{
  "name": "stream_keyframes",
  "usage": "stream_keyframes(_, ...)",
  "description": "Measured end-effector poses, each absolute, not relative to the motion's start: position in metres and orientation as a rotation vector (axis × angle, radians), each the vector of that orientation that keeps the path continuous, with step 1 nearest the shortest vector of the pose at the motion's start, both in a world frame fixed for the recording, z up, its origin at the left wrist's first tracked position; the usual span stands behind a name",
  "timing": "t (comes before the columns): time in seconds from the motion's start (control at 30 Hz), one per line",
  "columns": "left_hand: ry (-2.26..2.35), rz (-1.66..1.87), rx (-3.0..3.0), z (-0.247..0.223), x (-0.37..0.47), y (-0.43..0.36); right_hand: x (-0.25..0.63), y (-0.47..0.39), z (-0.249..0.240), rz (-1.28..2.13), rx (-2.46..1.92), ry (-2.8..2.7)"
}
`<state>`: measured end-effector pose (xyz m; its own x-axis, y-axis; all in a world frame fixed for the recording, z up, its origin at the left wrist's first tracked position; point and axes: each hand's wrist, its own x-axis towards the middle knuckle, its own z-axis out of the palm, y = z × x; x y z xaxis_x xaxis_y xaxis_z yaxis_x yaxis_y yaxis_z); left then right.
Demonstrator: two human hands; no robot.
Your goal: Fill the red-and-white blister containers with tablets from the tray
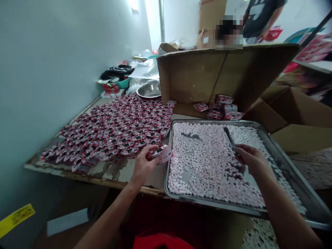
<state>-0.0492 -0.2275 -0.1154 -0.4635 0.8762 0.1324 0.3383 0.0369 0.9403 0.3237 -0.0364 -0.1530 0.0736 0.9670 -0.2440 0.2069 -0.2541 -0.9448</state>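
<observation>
My left hand (145,164) is closed around a small red-and-white packet (163,154), held at the left rim of a large metal tray (168,173). Spread over the tray is a layer of small, pale pink and white rounded pieces (207,162), with bare metal showing in patches. Above the tray's right half, my right hand (250,157) grips a slim grey metal tool (229,136). Its tip points away from me, over the pieces; its exact kind is unclear. Rows of similar red-and-white packets (124,128) with dark oval middles cover the table left of the tray.
Behind the tray a cardboard box (192,76) lies on its side with several packets (224,109) in it. Another open carton (298,110) stands at right. A steel bowl (149,90) sits beyond the rows. A wall borders the left; a person (261,17) stands at the back.
</observation>
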Motion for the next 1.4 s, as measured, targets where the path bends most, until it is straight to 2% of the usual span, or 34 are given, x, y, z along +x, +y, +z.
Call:
stream_keyframes(0.1, 2.21, 1.395, 1.472, -0.134, -0.064, -0.244, 0.317, -0.035, -0.151, 1.25, -1.568, -1.252)
stream_keyframes(0.27, 2.486, 1.099, 1.943, -0.157, -0.059, -0.235, 0.317, -0.044, -0.147, 1.24, -1.554, -1.248)
stream_keyframes(0.37, 2.628, 1.009, 2.119, -0.137, -0.055, -0.228, 0.322, -0.05, -0.147, 1.204, -1.553, -1.304)
stream_keyframes(0.43, 2.546, 1.064, 2.239, -0.111, -0.054, -0.205, 0.325, -0.052, -0.147, 1.078, -1.615, -1.451)
stream_keyframes(0.53, 2.242, 1.063, 2.395, -0.073, -0.046, -0.114, 0.329, -0.051, -0.147, 0.761, -1.725, -1.73)
stream_keyframes(0.63, 1.986, 0.961, 2.277, -0.062, -0.026, 0.024, 0.332, -0.049, -0.147, 0.574, -1.804, -1.845)
stream_keyframes(0.77, 1.737, 0.791, 2.096, -0.09, 0.021, 0.174, 0.333, -0.045, -0.147, 0.605, -1.888, -1.86)
stream_keyframes(0.9, 1.666, 0.742, 1.995, -0.118, 0.048, 0.23, 0.328, -0.043, -0.141, 0.547, -1.991, -1.932)
stream_keyframes(0.97, 1.643, 0.726, 1.935, -0.122, 0.041, 0.233, 0.326, -0.041, -0.137, 0.488, -2.029, -1.957)
stream_keyframes(1.07, 1.582, 0.74, 1.86, -0.116, 0.016, 0.212, 0.326, -0.038, -0.138, 0.225, -2.179, -1.99)
stream_keyframes(1.2, 1.16, 0.901, 1.621, -0.103, -0.013, 0.143, 0.333, -0.024, -0.14, -0.024, -2.335, -2.205)
stream_keyframes(1.27, 1.036, 0.99, 1.479, -0.102, -0.017, 0.106, 0.338, -0.014, -0.136, -0.113, -2.199, -2.466)
stream_keyframes(1.4, 1.258, 1.294, 1.319, -0.11, -0.011, 0.052, 0.344, 0.002, -0.121, -0.181, -1.83, -2.864)
